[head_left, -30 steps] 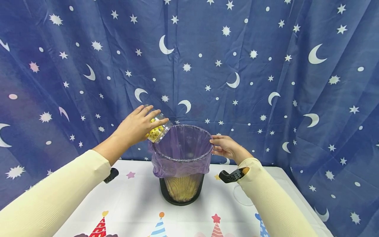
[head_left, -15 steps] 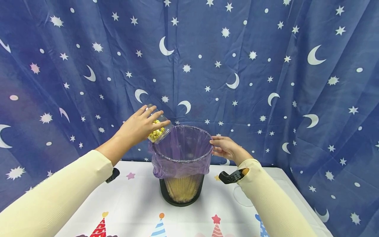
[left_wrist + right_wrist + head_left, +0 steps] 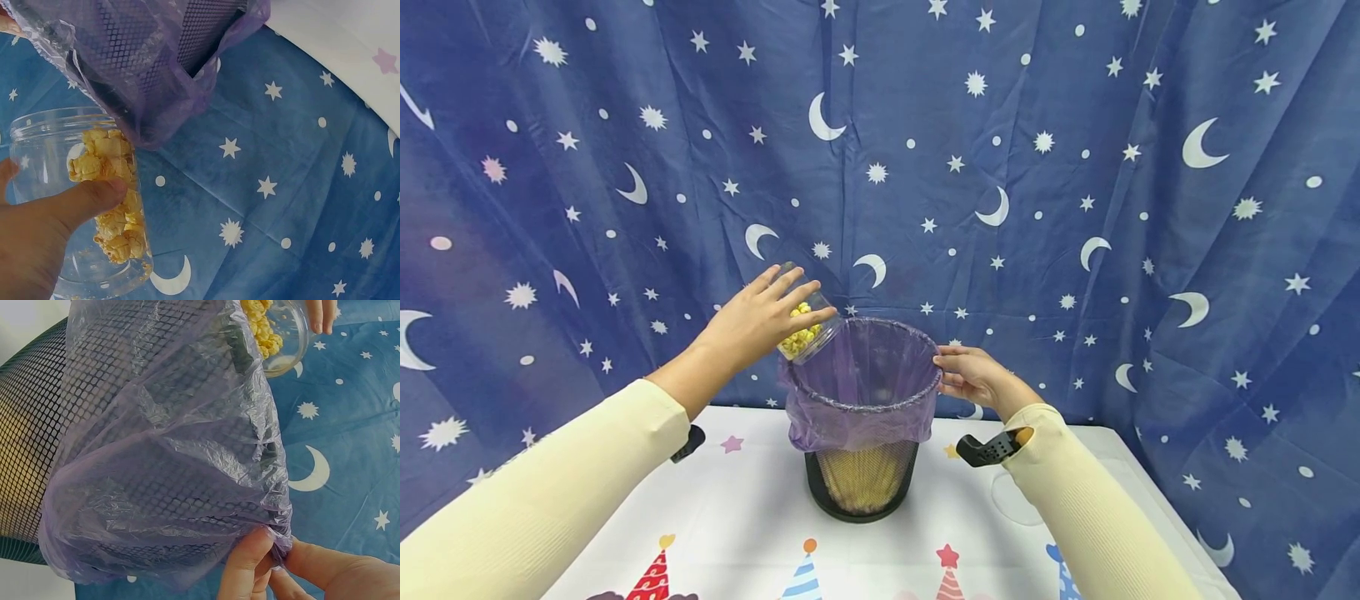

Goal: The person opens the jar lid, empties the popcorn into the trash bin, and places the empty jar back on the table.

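Note:
My left hand (image 3: 760, 318) grips a clear plastic jar (image 3: 47, 162) tilted on its side at the left rim of a black mesh trash can (image 3: 861, 479). Yellow popcorn (image 3: 115, 231) lies along the jar's lower wall, and the jar's mouth faces the can. A thin purple trash bag (image 3: 857, 429) lines the can and is folded down over its rim. On the opposite side, my right hand (image 3: 973, 375) pinches the bag-covered rim between thumb and fingers. Pale yellow contents show through the can's lower mesh; the can's inner bottom is hidden in the head view.
A white tablecloth (image 3: 737, 500) with printed party hats covers the table. To the right of the can lies a clear round lid-like disc (image 3: 1017, 500). Behind the table hangs a blue curtain (image 3: 910, 192) with stars and moons.
My left hand and the jar have shifted slightly to the right, still at the left rim. The right hand keeps its hold on the rim, and the trash can stays put.

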The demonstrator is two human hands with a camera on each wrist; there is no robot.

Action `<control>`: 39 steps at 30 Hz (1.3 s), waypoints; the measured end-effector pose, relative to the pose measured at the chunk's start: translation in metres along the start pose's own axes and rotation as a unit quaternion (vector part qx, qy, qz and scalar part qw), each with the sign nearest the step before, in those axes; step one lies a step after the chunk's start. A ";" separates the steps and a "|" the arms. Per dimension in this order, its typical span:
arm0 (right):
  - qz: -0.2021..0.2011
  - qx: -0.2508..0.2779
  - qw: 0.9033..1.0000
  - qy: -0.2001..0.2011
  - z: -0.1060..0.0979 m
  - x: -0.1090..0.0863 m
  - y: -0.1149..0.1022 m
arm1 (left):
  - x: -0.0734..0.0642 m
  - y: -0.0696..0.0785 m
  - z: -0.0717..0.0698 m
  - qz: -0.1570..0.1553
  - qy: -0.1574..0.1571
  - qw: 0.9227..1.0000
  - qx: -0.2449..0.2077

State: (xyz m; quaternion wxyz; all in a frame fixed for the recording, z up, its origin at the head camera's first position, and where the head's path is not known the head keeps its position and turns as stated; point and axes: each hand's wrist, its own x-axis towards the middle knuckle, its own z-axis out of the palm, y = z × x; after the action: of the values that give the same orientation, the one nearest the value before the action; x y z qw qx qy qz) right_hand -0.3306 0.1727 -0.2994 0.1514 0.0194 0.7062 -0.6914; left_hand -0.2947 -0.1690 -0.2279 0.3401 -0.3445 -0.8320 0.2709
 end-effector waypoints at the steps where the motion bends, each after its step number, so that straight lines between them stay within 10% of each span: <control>1: 0.000 0.001 1.000 0.000 0.000 0.000 0.000 | 0.000 0.000 0.000 0.004 0.002 1.000 0.004; 39: 0.001 0.008 1.000 0.000 -0.001 0.001 0.001 | 0.003 0.000 -0.002 0.030 -0.025 0.999 0.038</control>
State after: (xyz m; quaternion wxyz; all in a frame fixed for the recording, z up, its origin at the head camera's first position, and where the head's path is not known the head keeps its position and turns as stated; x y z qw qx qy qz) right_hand -0.3318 0.1734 -0.3003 0.1519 0.0216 0.7004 -0.6970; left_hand -0.2948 -0.1664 -0.2259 0.3240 -0.3489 -0.8186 0.3212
